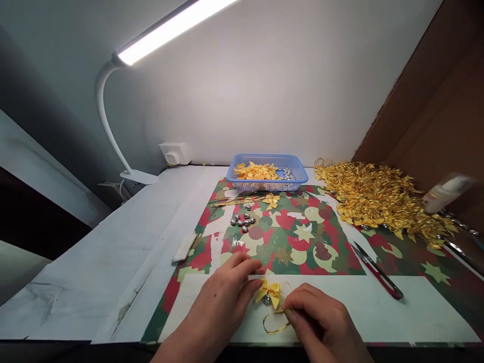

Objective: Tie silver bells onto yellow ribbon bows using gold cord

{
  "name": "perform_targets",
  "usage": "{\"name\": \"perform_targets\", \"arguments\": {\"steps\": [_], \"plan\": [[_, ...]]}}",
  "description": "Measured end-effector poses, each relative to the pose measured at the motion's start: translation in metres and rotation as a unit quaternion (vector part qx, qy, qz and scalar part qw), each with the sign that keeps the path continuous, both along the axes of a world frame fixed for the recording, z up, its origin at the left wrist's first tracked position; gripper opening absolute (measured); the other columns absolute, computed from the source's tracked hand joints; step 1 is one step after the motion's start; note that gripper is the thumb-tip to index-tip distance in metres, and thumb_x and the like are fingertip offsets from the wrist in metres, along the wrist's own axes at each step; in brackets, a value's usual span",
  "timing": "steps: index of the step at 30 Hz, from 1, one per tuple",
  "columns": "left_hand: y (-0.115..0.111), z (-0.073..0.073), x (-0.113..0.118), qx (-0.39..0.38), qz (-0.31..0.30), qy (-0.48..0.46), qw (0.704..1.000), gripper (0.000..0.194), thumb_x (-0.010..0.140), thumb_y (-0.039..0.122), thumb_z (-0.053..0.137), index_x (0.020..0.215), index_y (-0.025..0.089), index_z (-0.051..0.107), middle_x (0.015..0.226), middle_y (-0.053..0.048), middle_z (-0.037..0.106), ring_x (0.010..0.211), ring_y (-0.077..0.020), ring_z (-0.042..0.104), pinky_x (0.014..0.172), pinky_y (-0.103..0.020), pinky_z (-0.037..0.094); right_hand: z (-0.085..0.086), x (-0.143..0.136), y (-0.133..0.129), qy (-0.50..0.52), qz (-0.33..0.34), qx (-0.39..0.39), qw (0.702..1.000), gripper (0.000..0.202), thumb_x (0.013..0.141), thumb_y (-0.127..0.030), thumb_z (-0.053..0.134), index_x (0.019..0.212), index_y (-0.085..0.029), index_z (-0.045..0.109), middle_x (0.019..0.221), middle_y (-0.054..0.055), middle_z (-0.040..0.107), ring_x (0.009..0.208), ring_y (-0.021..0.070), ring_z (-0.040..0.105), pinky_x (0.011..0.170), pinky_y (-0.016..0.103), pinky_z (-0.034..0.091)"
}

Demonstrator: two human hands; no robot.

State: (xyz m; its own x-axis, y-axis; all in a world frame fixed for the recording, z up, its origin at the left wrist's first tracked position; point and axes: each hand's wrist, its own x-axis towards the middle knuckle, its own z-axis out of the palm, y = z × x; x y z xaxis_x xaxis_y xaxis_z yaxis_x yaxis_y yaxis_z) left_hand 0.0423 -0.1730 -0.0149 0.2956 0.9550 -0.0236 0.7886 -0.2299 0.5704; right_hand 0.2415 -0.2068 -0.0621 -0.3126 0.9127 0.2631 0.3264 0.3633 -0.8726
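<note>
A yellow ribbon bow (273, 291) with a silver bell (266, 298) under it lies on the white strip (412, 302) near the front edge. My left hand (227, 292) is at its left, thumb and index finger closed on the bow's left edge. On the right, my right hand (321, 317) pinches a thin gold cord (276, 330) between thumb and index finger. The cord loops out below the bow and another loop rises behind it. Part of the cord is hidden by my right fingers.
Behind stands a blue basket (268, 186) of yellow bows and bells. Loose bells (244, 222) and gold cords (236, 201) lie before it. Snips (378, 272) rest at the right, below a pile of finished-looking bows (374, 196) and a bottle (446, 194). A lamp (109, 121) stands left.
</note>
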Motion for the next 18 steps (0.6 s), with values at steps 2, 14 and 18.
{"name": "perform_targets", "arguments": {"steps": [2, 14, 18], "plan": [[0.006, -0.006, 0.002, 0.003, -0.015, 0.011, 1.000, 0.025, 0.088, 0.011, 0.047, 0.099, 0.020, 0.068, 0.098, -0.007, 0.064, 0.082, -0.0224, 0.066, 0.071, -0.034, 0.052, -0.001, 0.001, 0.001, 0.002, 0.002, 0.003, 1.000, 0.019, 0.094, -0.017, 0.047, 0.080, -0.021, 0.060, 0.074, 0.000, 0.057, 0.064, 0.0126, 0.055, 0.057, 0.022, 0.041], [0.005, 0.002, 0.002, -0.019, -0.079, -0.015, 0.997, 0.023, 0.092, 0.010, 0.041, 0.078, 0.022, 0.055, 0.082, -0.001, 0.063, 0.072, -0.0172, 0.060, 0.066, -0.027, 0.049, -0.003, 0.000, -0.001, 0.016, -0.023, 0.000, 1.000, 0.018, 0.093, -0.017, 0.048, 0.078, -0.021, 0.057, 0.071, -0.001, 0.055, 0.060, 0.0111, 0.051, 0.052, 0.022, 0.037], [-0.003, 0.008, 0.005, -0.032, -0.041, -0.068, 0.996, 0.018, 0.092, 0.011, 0.044, 0.083, 0.023, 0.056, 0.077, 0.002, 0.068, 0.069, -0.0161, 0.064, 0.065, -0.025, 0.051, -0.001, -0.006, -0.004, 0.035, -0.064, 0.075, 0.995, 0.017, 0.092, -0.013, 0.050, 0.080, -0.022, 0.058, 0.074, 0.000, 0.057, 0.062, 0.0113, 0.055, 0.053, 0.021, 0.040]]}}
